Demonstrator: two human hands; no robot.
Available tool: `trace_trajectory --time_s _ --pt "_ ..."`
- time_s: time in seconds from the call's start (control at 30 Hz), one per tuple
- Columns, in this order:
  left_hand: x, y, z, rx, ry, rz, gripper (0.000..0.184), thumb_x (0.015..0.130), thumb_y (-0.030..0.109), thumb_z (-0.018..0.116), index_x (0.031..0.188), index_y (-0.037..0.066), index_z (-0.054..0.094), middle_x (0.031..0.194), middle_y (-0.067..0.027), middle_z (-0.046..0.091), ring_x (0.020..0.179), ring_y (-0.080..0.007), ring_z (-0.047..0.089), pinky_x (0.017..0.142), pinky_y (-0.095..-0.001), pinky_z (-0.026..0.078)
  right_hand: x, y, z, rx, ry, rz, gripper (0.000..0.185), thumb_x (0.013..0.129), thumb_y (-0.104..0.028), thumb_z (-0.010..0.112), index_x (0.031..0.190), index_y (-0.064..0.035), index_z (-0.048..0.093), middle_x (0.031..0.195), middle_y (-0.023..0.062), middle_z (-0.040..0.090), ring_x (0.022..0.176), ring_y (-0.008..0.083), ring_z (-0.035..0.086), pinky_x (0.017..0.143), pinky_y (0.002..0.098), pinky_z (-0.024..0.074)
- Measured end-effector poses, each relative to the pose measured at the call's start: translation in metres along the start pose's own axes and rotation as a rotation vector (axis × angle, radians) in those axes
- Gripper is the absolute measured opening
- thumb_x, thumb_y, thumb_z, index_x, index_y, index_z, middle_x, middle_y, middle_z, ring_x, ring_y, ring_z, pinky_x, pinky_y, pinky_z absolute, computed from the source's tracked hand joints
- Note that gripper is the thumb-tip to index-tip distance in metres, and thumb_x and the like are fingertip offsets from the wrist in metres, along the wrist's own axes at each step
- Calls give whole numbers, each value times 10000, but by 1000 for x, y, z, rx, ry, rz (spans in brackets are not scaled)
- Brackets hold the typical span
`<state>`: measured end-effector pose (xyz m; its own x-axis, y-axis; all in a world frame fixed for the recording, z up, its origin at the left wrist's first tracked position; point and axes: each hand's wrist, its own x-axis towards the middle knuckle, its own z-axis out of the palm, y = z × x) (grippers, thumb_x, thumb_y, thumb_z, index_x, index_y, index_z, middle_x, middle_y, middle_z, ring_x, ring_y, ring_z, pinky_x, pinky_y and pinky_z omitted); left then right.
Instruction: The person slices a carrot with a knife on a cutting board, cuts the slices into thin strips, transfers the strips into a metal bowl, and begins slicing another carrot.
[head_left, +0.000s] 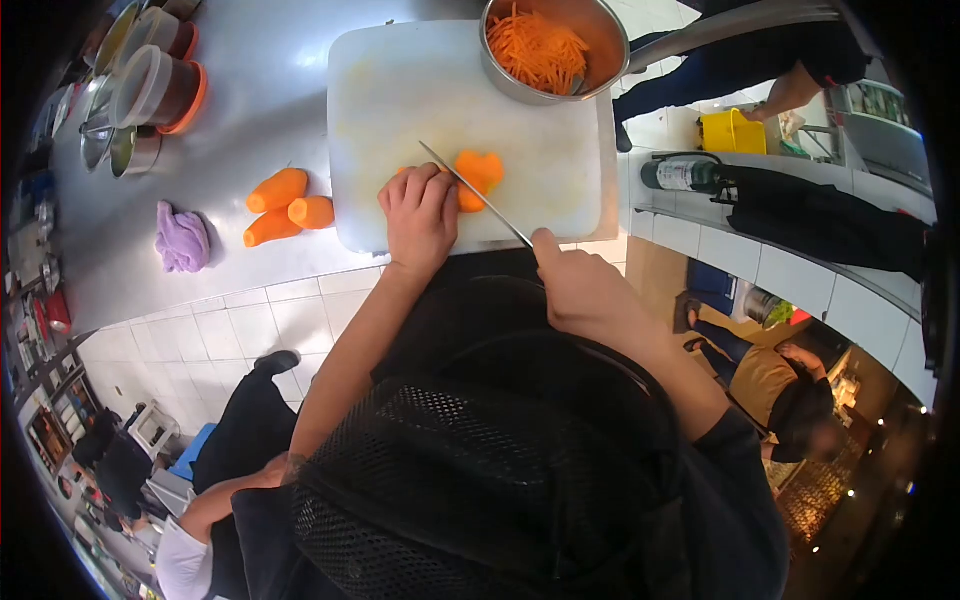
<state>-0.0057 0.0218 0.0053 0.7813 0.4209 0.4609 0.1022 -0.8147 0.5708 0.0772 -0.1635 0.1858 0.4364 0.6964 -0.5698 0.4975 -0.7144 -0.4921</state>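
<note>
My right hand (585, 285) is closed round the handle of a knife (478, 195), whose blade slants up and left over the white cutting board (380, 110). Beside the blade, on its left, my left hand (418, 212) presses down with curled fingers; a bit of orange shows at them, so they hold a carrot mostly hidden below. Orange carrot slices (480, 172) lie on the board just right of the blade. Three peeled carrots (276, 190) rest on the metal table left of the board.
A metal pan (497, 75) of shredded carrot stands at the board's top right corner. Left are a purple cloth (182, 238) and several containers (155, 88). Other people are around: one by a yellow bucket (732, 132), one lower right, others lower left.
</note>
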Motion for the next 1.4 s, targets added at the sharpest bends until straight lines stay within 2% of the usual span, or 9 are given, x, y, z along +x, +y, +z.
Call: trace_trajectory --time_s 0.27,0.47,0.53,0.77,0.97,1.03,1.13,1.23,1.4 --pt "1 -3 2 -11 -8 -11 205 897 109 725 1092 127 663 1173 -36 631 1143 -304 563 1005 -456 388 81 46 75 -42 278 -117 237 930 -6 521 1150 26 440 733 288 644 740 502 653 678 604 495" --pt "1 -3 -1 -43 -38 -29 184 916 108 709 1091 120 652 1165 -45 634 1141 -309 567 1014 -454 388 57 29 43 10 259 -142 203 989 -69 533 1146 21 442 735 287 641 728 516 638 673 615 484" --pt "1 -4 0 -43 -43 -28 192 912 102 714 1092 115 649 1160 -44 637 1140 -306 571 1017 -451 388 34 10 19 18 126 -46 292 880 15 533 1164 44 474 787 286 661 794 486 667 741 595 514" --pt "0 -2 0 -37 -11 -25 198 909 100 720 1095 106 651 1169 -33 635 1139 -291 574 1009 -445 386 3 -2 6 35 -16 19 259 866 22 537 1109 47 452 771 299 643 772 510 650 727 598 508" --pt "2 -1 0 -36 -26 -37 205 905 108 722 1097 121 652 1168 -33 629 1143 -294 568 1012 -449 384 48 12 44 13 99 -39 285 864 19 537 1132 59 448 778 307 648 780 512 662 721 611 514" --pt "0 -4 0 -36 -36 -33 206 904 111 723 1098 126 652 1169 -32 627 1146 -297 566 1013 -449 383 70 29 70 23 251 -75 212 955 -26 547 1115 37 423 734 318 629 755 527 640 675 616 479" --pt "2 -5 2 -55 -16 -29 197 909 116 721 1094 133 653 1167 -32 624 1147 -302 564 1014 -451 382 78 40 82 47 254 -67 202 963 -35 547 1116 29 432 738 316 633 755 531 639 678 627 477" --pt "2 -5 2 -75 -21 -28 188 915 117 718 1091 128 652 1166 -36 624 1141 -307 564 1015 -454 382 78 40 82 65 253 -44 285 884 -5 552 1152 26 462 778 289 671 782 508 675 729 616 529" --pt "-1 -5 3 -81 10 -18 174 921 107 712 1083 119 651 1149 -51 629 1140 -316 558 1008 -456 392 75 37 81 57 277 -66 280 900 -25 562 1158 26 470 797 290 677 775 505 671 720 615 523"
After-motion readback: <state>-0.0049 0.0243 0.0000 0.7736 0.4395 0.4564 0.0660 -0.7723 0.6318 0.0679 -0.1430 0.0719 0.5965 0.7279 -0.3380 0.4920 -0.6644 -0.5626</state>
